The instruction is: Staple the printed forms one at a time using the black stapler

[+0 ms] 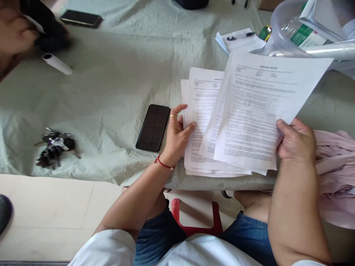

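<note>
My right hand (296, 140) pinches the right edge of a few printed sheets (249, 111), thumb on top, lifting them slightly over the stack below. At the left edge of the lower stack of printed sheets (203, 140), my left hand (179, 133) has its thumb on the top page and its index finger stretched along the side. A red string bracelet circles the left wrist, and a ring shows on a finger. Just left of that hand lies a black smartphone (153, 128), screen up.
A bunch of keys (55, 146) and a white roll (57, 63) lie on the cloth-covered table (111, 92). Another phone (81, 18) is farther back, near another person's hand (16, 33). At right stand a clear plastic tub (277, 26), a notepad with pen (241, 40) and pink cloth (335, 173).
</note>
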Demonstrator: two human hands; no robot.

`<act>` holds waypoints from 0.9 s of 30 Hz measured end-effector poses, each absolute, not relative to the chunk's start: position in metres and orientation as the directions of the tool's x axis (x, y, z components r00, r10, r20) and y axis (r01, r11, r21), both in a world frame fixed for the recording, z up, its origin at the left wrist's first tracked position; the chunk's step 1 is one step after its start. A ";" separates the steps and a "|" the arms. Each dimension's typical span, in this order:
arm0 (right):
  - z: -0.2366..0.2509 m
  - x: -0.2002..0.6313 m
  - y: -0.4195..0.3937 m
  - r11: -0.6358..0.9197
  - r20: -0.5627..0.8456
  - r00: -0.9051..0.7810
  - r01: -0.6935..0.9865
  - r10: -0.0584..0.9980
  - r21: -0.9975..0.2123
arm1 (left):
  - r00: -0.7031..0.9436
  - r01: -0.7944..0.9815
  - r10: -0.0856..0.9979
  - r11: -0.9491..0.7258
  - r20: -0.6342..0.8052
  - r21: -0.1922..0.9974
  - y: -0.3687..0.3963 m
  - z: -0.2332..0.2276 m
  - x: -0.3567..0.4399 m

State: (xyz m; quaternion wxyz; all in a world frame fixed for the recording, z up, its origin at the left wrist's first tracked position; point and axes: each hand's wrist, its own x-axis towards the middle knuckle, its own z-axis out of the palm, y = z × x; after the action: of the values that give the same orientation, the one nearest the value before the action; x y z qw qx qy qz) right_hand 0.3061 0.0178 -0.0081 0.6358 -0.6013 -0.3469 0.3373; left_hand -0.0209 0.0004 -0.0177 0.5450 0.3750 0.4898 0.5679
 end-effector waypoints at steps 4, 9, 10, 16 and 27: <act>-0.008 0.302 0.018 0.024 0.009 0.529 -0.021 0.849 -0.999 | -0.116 -0.253 0.990 0.050 -0.082 0.966 -0.001 -0.017 -0.020; -0.006 0.298 0.015 -0.002 -0.012 0.468 -0.021 0.884 -1.000 | -0.123 -0.240 0.984 0.096 -0.129 0.966 -0.002 -0.013 -0.017; -0.006 0.297 0.015 -0.007 -0.015 0.452 -0.019 0.892 -1.000 | -0.125 -0.240 0.982 0.108 -0.141 0.965 -0.002 -0.012 -0.016; -0.006 0.290 0.013 -0.037 -0.042 0.391 -0.019 0.919 -0.999 | -0.125 -0.242 0.984 0.097 -0.130 0.965 0.000 -0.016 -0.014; -0.008 0.305 0.014 -0.082 -0.021 0.436 0.121 0.900 -0.989 | -0.055 -0.237 0.998 -0.053 0.041 0.970 0.007 -0.043 -0.022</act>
State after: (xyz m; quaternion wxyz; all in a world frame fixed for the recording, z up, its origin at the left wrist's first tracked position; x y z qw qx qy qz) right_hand 0.3049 0.0145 -0.0079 0.5500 -0.6447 -0.3956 0.3540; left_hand -0.0223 0.0068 -0.0431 0.5318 0.4356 0.4365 0.5804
